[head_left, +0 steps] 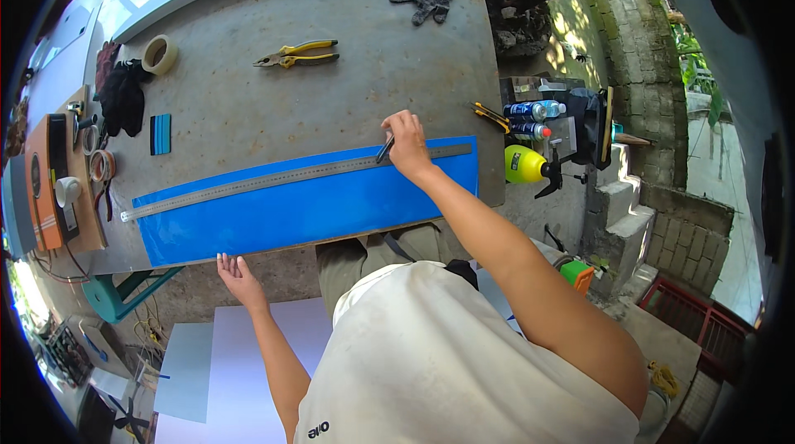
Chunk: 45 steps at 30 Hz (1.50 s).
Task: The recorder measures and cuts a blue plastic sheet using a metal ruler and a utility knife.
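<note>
A long blue sheet (306,220) lies along the near edge of the grey table, with a steel ruler (273,184) stretched lengthwise over its upper part. My right hand (407,144) is closed around a slim dark pen-like tool (384,152), its lower end at the ruler toward the right; its exact kind does not show. By the sheet's lower left edge is my left hand (238,277), fingers stretched out and holding nothing, the fingertips at the table's edge. Whether they touch the sheet I cannot tell.
Yellow-handled pliers (296,54), a tape roll (159,55), a blue squeegee (161,134) and dark gloves (422,2) lie across the table. A yellow cutter (490,117) rests at the right edge, with a yellow spray bottle (525,164) beyond it. An orange box (46,179) stands left.
</note>
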Available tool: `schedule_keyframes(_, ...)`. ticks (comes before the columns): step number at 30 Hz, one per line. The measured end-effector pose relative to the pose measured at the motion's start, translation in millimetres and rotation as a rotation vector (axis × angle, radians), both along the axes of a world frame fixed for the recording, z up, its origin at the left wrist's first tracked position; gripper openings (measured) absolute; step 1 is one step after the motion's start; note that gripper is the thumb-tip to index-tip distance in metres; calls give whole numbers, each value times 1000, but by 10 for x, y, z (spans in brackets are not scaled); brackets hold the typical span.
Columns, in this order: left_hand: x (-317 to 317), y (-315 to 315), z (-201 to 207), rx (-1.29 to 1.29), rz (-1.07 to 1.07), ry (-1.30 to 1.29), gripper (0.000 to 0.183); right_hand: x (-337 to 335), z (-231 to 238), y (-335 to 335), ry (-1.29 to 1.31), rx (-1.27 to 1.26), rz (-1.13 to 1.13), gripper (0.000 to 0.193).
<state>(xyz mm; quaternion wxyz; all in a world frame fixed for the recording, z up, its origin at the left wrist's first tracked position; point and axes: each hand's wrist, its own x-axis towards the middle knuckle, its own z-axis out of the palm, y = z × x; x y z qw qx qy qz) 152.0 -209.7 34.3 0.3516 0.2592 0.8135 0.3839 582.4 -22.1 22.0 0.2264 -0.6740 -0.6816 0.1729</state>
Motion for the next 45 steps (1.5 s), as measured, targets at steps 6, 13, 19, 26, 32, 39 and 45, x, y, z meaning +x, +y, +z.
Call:
schedule_keyframes(6, 751, -398, 131, -119, 114, 12, 56, 530, -220, 565, -71, -145, 89, 22)
schedule_keyframes(13, 1966, -531, 171, -95, 9, -12, 55, 632, 83, 683, 176, -207, 143, 36)
schedule_keyframes(19, 2353, -650, 334, -175, -125, 135, 56, 2211, 287, 625, -190, -232, 34, 47)
schedule_keyframes(26, 2371, -295, 315, -212, -136, 257, 61, 3038, 91, 134, -170, -375, 212, 50)
schedule_keyframes(32, 2514, 532, 57, -152, -477, 642, 93, 2487, 312, -297, 73, -372, 178, 32)
schedule_keyframes(39, 2628, 834, -190, -356, -616, 724, 111, 2190, 142, -534, 103, -375, 236, 36)
schedule_keyframes(45, 2673, 864, -158, -389, -646, 682, 113, 2342, 116, -509, 90, -367, 203, 32)
